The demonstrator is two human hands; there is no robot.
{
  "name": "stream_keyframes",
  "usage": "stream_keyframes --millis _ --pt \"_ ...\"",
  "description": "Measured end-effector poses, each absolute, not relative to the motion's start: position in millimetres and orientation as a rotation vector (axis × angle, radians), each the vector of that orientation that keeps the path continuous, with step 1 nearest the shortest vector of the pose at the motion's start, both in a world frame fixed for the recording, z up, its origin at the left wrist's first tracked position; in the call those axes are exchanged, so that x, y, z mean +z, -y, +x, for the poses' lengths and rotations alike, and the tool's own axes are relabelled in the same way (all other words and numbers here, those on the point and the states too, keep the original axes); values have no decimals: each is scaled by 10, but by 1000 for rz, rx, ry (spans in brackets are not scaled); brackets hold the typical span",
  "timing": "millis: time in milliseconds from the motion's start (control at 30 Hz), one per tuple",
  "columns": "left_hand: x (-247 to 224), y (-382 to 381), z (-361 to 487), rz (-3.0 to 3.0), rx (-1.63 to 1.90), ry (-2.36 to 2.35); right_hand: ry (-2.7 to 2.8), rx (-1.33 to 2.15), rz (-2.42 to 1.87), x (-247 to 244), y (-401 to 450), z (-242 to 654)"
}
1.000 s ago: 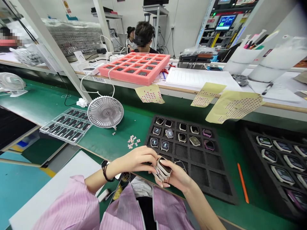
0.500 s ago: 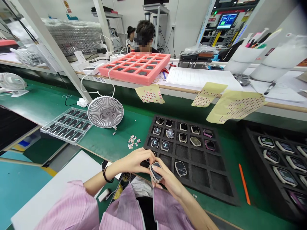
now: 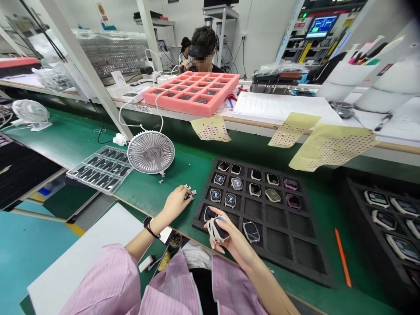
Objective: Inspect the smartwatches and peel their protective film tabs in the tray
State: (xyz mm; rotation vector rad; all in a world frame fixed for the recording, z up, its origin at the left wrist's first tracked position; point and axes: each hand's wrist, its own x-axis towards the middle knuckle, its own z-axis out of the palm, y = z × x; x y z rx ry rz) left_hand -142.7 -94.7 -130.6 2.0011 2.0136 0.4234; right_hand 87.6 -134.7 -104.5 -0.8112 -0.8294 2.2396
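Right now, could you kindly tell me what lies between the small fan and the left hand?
A few tiny scraps lie on the green bench, in the head view.

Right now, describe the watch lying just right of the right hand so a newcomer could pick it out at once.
A black foam tray sits on the green bench mat. In its nearest row, beside the right hand, lies a dark-screened watch, the row's rightmost and, unlike its neighbour, fully in view.
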Motion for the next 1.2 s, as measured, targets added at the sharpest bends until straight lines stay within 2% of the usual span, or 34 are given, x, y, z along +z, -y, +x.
stream_keyframes --millis 400,500,600,667,833,1200 --pt "-1261 910 -1393 1997 518 -1917 652 2256 -733 -1041 1229 921" --pt "-1066 1006 -1283 2013 805 -1732 582 2313 -686 -1019 1185 930" --pt "-799 1146 -1116 2126 1139 -1334 525 2360 -641 -997 1155 926" --pt "-652 1223 -1005 2207 1220 -1048 499 2391 -606 -988 1150 918" --pt "-541 1248 -843 2272 1245 -740 459 2437 -546 -972 1163 896" --pt "-547 1143 -873 2339 1165 -600 539 2482 -480 -950 1219 887"
